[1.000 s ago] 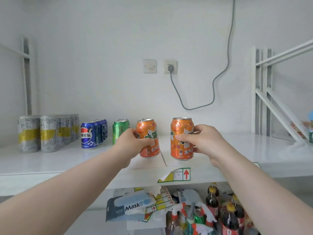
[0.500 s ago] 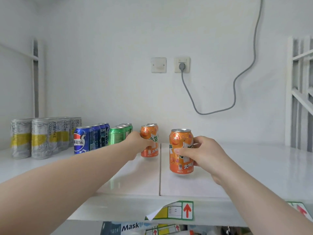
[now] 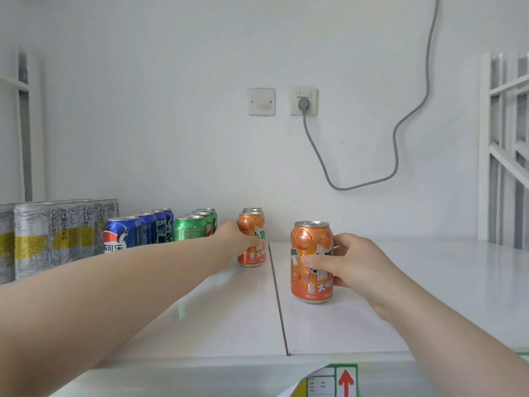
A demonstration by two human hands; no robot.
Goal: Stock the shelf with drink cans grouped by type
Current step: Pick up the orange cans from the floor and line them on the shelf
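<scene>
Silver cans (image 3: 43,239), blue cans (image 3: 123,233) and green cans (image 3: 190,229) sit grouped at ten o'clock; my left hand (image 3: 233,239) grips the far orange can (image 3: 254,255), my right hand (image 3: 355,262) the near orange can (image 3: 306,247), off its row at one o'clock.

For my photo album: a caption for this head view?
Left hand grips the far orange can, right hand the near orange can, on a shelf beside green cans, blue cans and silver cans.

Orange cans (image 3: 303,239) now on shelf (image 3: 229,316)
</scene>
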